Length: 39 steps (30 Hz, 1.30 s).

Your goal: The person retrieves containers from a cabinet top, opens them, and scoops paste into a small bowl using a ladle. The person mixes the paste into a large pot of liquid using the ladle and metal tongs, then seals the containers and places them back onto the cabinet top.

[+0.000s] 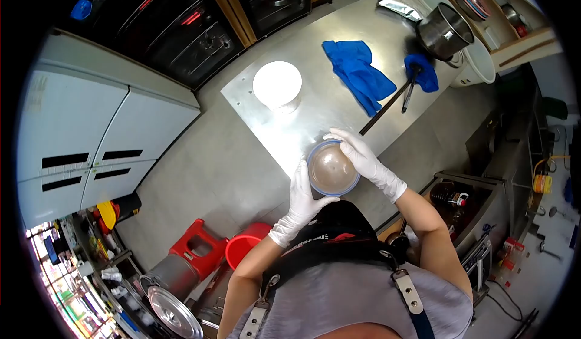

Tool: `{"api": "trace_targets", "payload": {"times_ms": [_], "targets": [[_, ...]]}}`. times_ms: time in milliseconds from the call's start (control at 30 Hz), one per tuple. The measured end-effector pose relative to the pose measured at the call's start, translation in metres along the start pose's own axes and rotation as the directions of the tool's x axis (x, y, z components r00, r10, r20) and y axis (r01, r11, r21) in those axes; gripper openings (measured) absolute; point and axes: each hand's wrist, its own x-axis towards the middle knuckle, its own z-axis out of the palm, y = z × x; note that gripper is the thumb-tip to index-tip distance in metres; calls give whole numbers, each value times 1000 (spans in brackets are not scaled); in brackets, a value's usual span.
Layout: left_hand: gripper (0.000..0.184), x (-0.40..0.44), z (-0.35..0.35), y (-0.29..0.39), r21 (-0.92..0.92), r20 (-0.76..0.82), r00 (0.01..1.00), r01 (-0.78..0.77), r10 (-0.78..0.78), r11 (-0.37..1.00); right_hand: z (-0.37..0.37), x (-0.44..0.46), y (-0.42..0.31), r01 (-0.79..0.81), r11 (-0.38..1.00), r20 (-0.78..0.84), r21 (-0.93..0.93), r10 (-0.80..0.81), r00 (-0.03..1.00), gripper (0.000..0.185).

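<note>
Both my hands wear white gloves and hold a round blue-rimmed tub (333, 168) at the near edge of the steel table. Its top looks greyish brown and shiny; whether that is a clear lid or the contents I cannot tell. My left hand (302, 195) wraps the tub's left and near side. On the far right side, my right hand (359, 156) curves over the rim. A white round container (277, 85) stands farther off on the table. Blue cloths (357, 69) lie to its right, with a dark rod (387, 110) between them and the tub.
A metal pot (445, 31) and white buckets (482, 66) stand at the table's far right. A red stool (198, 248) and red basin (247, 245) are on the floor at lower left. Pale cabinets (78, 118) line the left wall. An open drawer (469, 197) lies to my right.
</note>
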Motion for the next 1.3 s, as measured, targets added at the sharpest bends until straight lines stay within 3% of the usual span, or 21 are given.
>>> {"api": "trace_targets", "payload": {"times_ms": [133,200,233,267,300,333,400,433,533,600,633,667,700,767,800,867,900,967,1067,1167,1300], "targets": [[125,2,-2,2,0,2,1000,18,-18,1000,-12,7,9,-168,931,60,323,157,986,47],[126,3,-6,7,-143,8,987,159,-159,977,-20,9,21,-275,794,87,542,273,958,48],[126,6,-10,10,-214,10,974,222,-226,951,-20,7,41,-255,710,47,657,299,953,52],[117,11,-10,15,-134,-102,983,141,-155,981,-18,3,61,-254,658,18,709,343,939,51],[111,12,-1,6,-60,-63,986,153,-157,986,-16,-1,78,-248,608,-4,754,383,924,50],[105,18,9,-2,-159,-40,982,175,-183,972,-13,-5,96,-301,641,46,706,382,923,48],[88,18,39,-12,-585,27,955,254,-295,770,4,-18,90,-370,707,60,602,422,905,43],[88,18,39,-14,-498,6,963,236,-269,835,11,-22,69,-387,743,19,545,451,892,40],[92,21,15,-9,-545,-83,986,78,-147,835,21,-17,63,-393,770,7,502,452,892,35],[98,17,-2,-15,-598,-84,984,77,-157,798,35,-12,43,-303,949,-57,85,308,950,38],[100,12,-13,-18,-645,-65,983,89,-171,759,45,-9,24,-248,959,-72,-134,240,968,40],[102,13,-32,-21,-667,-57,983,93,-174,739,53,-1,16,-302,928,-70,-217,294,953,46],[100,15,-56,-27,-704,4,985,125,-172,699,67,10,3,-377,921,-91,96,385,918,46],[97,16,-106,-42,-817,71,977,174,-203,549,102,37,-25,-352,657,-57,667,516,855,47],[95,14,-130,-60,-814,74,984,153,-162,560,116,46,-21,-220,837,-44,501,279,959,64],[93,6,-182,-90,-825,53,991,113,-124,554,156,70,-68,-26,940,17,341,21,1000,79],[97,1,-210,-100,-870,82,989,130,-121,475,177,79,-95,78,962,66,261,-99,993,87],[99,-12,-256,-118,-920,26,986,88,-164,383,214,102,-128,150,974,185,167,-181,966,108],[98,-21,-315,-136,-965,-52,986,-9,-159,262,264,133,-150,178,971,233,160,-213,949,110],[98,-15,-355,-156,-968,-108,984,-72,-142,239,298,162,-165,208,972,227,110,-228,947,110],[94,6,-404,-164,-940,-168,977,-118,-134,320,321,210,-190,277,950,232,144,-305,924,106]]}}
